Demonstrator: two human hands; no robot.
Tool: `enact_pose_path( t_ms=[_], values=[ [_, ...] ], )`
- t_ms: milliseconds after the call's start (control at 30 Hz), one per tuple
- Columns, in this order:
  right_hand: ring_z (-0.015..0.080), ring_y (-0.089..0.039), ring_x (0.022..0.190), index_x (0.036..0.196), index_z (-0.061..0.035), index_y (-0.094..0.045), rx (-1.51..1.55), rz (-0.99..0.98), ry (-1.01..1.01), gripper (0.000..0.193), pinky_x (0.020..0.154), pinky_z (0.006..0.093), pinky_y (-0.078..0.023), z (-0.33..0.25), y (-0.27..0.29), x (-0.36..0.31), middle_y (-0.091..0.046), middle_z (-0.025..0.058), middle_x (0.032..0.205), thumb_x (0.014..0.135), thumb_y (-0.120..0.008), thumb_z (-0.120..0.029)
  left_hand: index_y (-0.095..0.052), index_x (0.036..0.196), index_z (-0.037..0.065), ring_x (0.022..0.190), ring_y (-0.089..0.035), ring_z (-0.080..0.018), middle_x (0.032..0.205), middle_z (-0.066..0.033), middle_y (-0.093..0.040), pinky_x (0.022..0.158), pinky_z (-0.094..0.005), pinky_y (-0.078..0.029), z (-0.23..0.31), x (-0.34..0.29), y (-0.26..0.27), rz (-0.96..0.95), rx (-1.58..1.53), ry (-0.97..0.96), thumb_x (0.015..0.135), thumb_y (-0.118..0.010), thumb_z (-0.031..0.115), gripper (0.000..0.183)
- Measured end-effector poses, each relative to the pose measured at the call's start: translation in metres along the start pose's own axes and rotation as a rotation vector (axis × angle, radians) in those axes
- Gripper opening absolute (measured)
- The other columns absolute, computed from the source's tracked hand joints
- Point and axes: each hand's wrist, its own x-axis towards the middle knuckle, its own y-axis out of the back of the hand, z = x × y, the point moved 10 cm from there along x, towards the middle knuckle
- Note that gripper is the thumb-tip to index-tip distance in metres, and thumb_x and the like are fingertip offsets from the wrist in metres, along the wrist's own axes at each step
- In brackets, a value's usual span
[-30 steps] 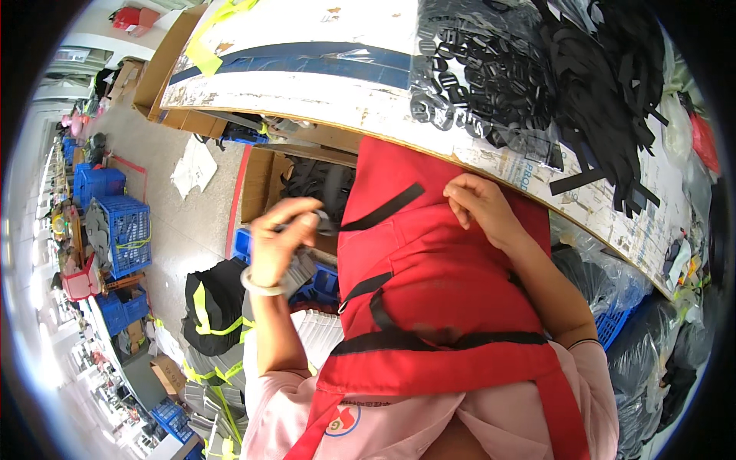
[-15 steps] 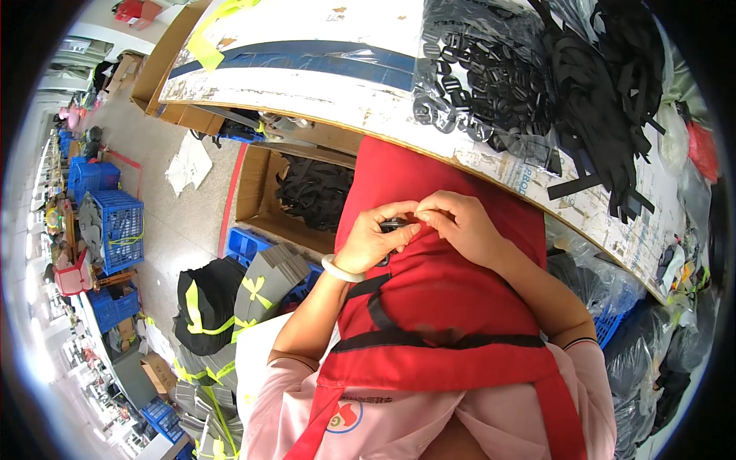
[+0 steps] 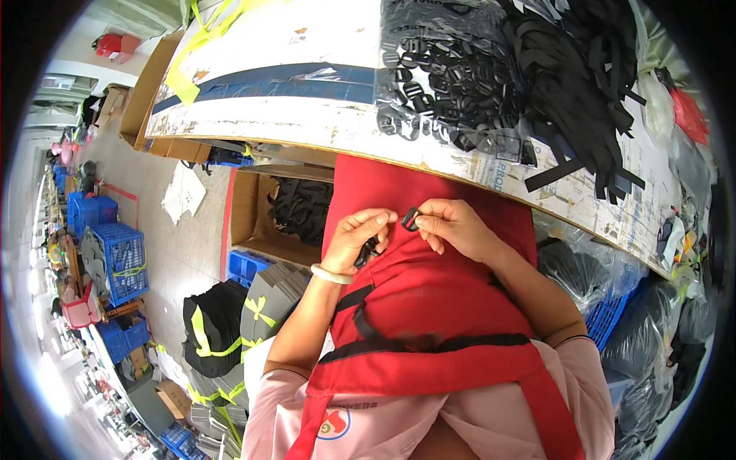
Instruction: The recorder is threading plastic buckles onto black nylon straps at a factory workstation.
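Hands close together over red fabric (image 3: 429,284) below the table edge (image 3: 322,134) — right hand (image 3: 452,228) pinches a black buckle (image 3: 410,219), left hand (image 3: 357,238) grips black strap (image 3: 369,250).

Both forearms are raised from the lower edge, bent inward. The left hand (image 3: 359,236) and right hand (image 3: 452,227) are brought close together, fingers curled in a pinch.
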Motion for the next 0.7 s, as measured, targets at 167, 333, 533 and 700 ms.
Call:
enact_pose_path(
  t_ms=[167,333,533,700],
  values=[
    [0.0059,-0.052,0.058,0.091,-0.0019,-0.06,-0.118,0.112,0.129,0.022,0.051,0.021,-0.044,-0.007,0.011,-0.009,-0.055,-0.0013,0.069,0.098,-0.051,-0.021,-0.062,0.118,0.001,0.06,-0.052,-0.0074,0.071,0.0003,-0.055,0.053,-0.0212,-0.042,-0.014,0.005,-0.026,-0.09,0.014,0.02,0.093,-0.06,0.017,0.029],
    [0.0074,-0.044,0.055,0.099,-0.0029,-0.058,0.483,-0.241,-0.227,0.03,0.049,0.021,-0.037,0.022,-0.025,-0.022,-0.048,-0.0034,0.07,0.098,-0.051,-0.032,-0.06,0.121,0.002,0.062,-0.052,-0.0073,0.075,0.0004,-0.057,0.055,-0.0216,-0.043,-0.011,0.013,-0.05,-0.222,0.026,-0.013,0.092,-0.062,0.013,0.032],
    [0.0076,-0.055,0.062,0.105,0.0006,-0.059,0.468,-0.132,-0.206,0.029,0.054,0.0214,-0.046,0.036,0.0,-0.04,-0.062,0.0041,0.084,0.094,-0.059,-0.026,-0.067,0.103,0.001,0.06,-0.052,-0.009,0.073,-0.0048,-0.062,0.05,-0.0208,-0.04,-0.018,0.022,-0.07,-0.287,0.14,-0.019,0.089,-0.065,0.015,0.02],
    [0.0249,-0.062,0.084,0.101,-0.0046,-0.064,-0.712,0.947,0.272,0.021,0.075,0.0334,-0.05,-0.056,0.132,-0.13,-0.064,0.0107,0.095,0.083,-0.069,-0.015,-0.067,0.097,0.003,0.053,-0.051,-0.0095,0.067,-0.0054,-0.059,0.041,-0.0214,-0.035,-0.041,0.021,-0.062,-0.21,0.034,0.165,0.089,-0.065,0.014,0.014]
  ],
)
